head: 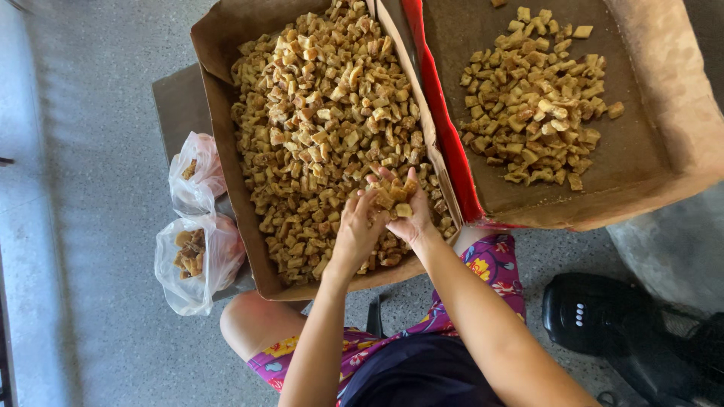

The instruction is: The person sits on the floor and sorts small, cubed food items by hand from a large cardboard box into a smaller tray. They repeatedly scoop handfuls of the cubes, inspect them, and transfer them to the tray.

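Observation:
A cardboard box [219, 113] in front of me is heaped with small tan and brown chunks [324, 113]. My right hand [407, 215] is cupped palm up over the box's near right corner and holds a small pile of the chunks. My left hand [354, 230] lies next to it, fingers bent on the same pile. A second cardboard box [664, 113] with a red edge stands to the right and holds a smaller heap of chunks [535, 98].
Two clear plastic bags [197, 260] with a few chunks lie at the left of the first box on a flat cardboard sheet [181, 102]. A black fan base [596, 313] stands on the grey floor at lower right. My knees in floral shorts [490, 264] are under the boxes.

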